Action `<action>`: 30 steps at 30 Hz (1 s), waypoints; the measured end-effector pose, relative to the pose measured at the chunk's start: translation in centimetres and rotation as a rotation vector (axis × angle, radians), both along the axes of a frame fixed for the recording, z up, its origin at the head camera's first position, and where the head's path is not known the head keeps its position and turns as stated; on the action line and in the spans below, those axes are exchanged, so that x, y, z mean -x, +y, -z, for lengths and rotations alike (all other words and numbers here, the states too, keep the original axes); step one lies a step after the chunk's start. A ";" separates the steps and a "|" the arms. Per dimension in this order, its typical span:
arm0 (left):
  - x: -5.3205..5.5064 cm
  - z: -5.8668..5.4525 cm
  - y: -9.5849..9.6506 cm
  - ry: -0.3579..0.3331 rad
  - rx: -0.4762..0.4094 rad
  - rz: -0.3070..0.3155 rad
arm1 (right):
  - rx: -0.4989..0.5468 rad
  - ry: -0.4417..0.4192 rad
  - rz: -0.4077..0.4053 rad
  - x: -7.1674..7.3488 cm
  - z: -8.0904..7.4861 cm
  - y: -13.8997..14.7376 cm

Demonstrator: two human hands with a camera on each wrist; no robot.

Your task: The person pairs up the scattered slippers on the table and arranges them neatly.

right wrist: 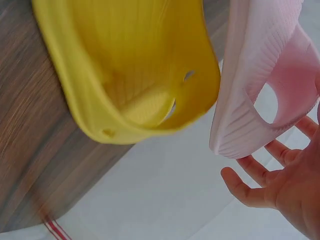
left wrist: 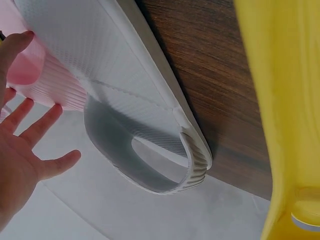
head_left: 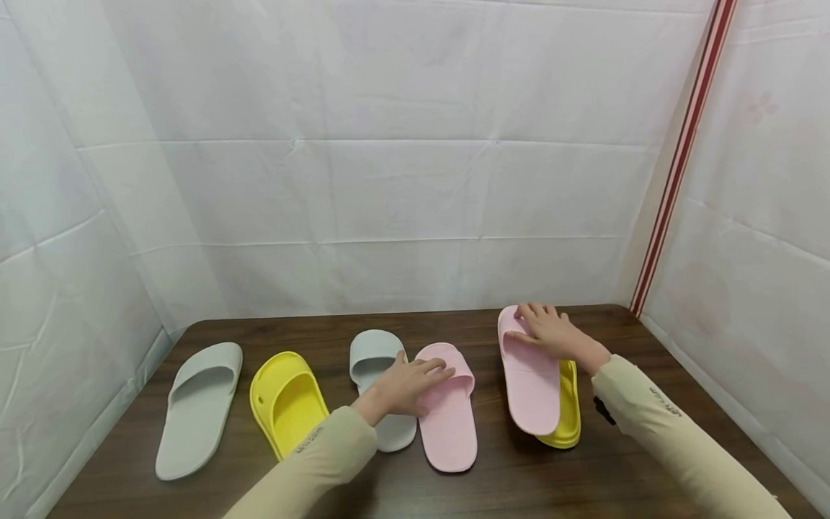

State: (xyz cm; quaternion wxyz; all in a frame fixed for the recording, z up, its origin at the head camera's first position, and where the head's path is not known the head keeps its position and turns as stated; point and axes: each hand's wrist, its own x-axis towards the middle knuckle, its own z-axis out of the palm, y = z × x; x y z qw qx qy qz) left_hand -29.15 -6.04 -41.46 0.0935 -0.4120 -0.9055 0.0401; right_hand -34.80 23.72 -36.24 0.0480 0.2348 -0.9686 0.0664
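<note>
In the head view, my right hand point(head_left: 547, 330) pinches the strap of a pink slipper point(head_left: 530, 389), thumb at the strap's opening and fingers over its top. This slipper is tilted and overlaps a yellow slipper point(head_left: 569, 414) beneath it. The right wrist view shows the pink strap point(right wrist: 295, 85) raised beside the yellow slipper point(right wrist: 135, 60). My left hand point(head_left: 405, 386) reaches over a grey slipper point(head_left: 392, 432) to the other pink slipper point(head_left: 450, 432). Its fingers are spread near that strap, with the thumb close to the opening, as the left wrist view shows.
A second yellow slipper point(head_left: 285, 396) lies left of my left forearm, partly covered by the sleeve. Another grey slipper point(head_left: 197, 411) sits at the table's left end. The dark wooden table point(head_left: 499, 476) meets white sheeting point(head_left: 402, 194) at the back and sides.
</note>
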 end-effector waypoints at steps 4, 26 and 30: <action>-0.1 -0.1 -0.3 -0.006 0.003 -0.004 | -0.003 -0.016 -0.001 0.3 0.6 -1.1; -0.6 -0.1 -0.9 -0.017 0.029 -0.015 | -0.065 -0.043 -0.085 0.1 3.4 -4.9; -0.7 -0.1 -1.0 -0.010 0.038 -0.019 | -0.084 -0.058 -0.096 0.0 4.1 -5.1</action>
